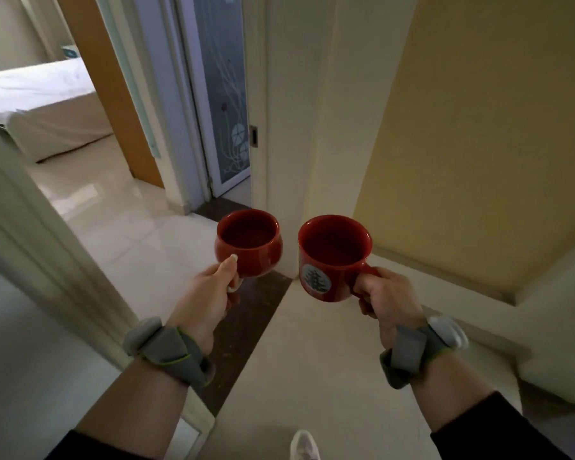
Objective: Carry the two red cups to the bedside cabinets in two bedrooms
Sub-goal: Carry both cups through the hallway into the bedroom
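I hold two red cups upright in front of me, side by side and a little apart. My left hand (210, 293) grips the handle of a round-bellied red cup (249, 242). My right hand (384, 297) grips the handle of a straighter red cup (332, 257) that bears a white oval with a green tree picture. Both cups look empty inside. Grey straps sit on both wrists. No bedside cabinet is in view.
I stand at a doorway with a white door frame (30, 234) close on my left and a yellow wall (478, 127) on my right. Ahead left, an open door shows a bed (37, 104) with white covers. A frosted glass door (226, 94) stands straight ahead. My shoe (304, 446) shows below.
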Demonstrator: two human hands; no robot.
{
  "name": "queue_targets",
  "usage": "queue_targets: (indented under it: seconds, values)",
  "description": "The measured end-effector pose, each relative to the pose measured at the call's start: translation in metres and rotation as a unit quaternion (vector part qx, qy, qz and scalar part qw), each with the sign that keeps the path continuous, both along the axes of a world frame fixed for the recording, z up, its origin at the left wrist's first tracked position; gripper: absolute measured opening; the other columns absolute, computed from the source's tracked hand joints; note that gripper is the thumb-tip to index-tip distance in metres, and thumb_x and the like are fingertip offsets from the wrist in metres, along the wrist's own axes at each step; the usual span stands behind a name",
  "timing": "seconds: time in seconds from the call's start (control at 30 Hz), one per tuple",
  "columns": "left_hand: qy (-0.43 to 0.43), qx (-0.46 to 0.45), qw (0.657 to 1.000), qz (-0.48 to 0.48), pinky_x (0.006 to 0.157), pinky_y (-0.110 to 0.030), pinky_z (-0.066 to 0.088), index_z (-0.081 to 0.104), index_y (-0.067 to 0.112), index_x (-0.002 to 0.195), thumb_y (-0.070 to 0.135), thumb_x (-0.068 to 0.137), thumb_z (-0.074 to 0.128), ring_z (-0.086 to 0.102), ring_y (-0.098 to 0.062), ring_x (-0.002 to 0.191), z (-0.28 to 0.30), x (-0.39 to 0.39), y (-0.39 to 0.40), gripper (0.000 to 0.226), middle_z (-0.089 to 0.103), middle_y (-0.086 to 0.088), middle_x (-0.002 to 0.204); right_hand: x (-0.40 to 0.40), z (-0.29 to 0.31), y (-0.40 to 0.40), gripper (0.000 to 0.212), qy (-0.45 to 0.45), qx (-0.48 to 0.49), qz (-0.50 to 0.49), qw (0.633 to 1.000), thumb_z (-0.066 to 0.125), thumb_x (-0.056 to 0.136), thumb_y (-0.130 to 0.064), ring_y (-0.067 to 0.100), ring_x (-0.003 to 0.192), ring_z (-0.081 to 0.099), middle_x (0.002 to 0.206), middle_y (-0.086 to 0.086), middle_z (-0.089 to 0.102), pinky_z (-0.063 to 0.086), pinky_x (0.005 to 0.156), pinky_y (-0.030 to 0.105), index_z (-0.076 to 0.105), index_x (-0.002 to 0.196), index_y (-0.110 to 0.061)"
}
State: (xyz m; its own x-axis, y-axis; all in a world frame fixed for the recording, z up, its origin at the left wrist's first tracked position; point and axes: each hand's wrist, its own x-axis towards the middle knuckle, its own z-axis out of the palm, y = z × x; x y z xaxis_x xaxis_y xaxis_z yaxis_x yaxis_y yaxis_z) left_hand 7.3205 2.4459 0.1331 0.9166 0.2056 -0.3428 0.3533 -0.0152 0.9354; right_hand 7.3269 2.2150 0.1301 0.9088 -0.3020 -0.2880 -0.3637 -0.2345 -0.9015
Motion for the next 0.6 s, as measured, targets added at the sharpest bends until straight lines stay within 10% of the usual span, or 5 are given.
queue_targets:
  seconds: [0.23, 0.6]
  values:
    - [0.006, -0.023, 0.998, 0.058, 0.059, -0.028, 0.034, 0.057, 0.011, 0.089, 0.040, 0.095, 0.042, 0.040, -0.015, 0.061, 0.010, 0.100, -0.009, 0.034, 0.047, -0.005, 0.071, 0.130, 0.008, -0.004, 0.021, 0.025, 0.034, 0.062, 0.997, 0.057, 0.082, -0.002, 0.012, 0.036, 0.044, 0.030, -0.010, 0.047, 0.034, 0.033, 0.016, 0.057, 0.063, -0.013]
    - [0.022, -0.031, 0.988, 0.147, 0.055, -0.025, 0.036, 0.057, 0.019, 0.090, 0.042, 0.093, 0.045, 0.041, -0.014, 0.060, 0.012, 0.249, 0.023, 0.026, 0.050, -0.006, 0.075, 0.304, 0.006, 0.041, 0.022, 0.055, -0.005, 0.111, 0.992, 0.057, 0.080, -0.004, 0.016, 0.040, 0.043, 0.044, 0.005, 0.049, 0.036, 0.047, 0.026, 0.057, 0.061, -0.014]
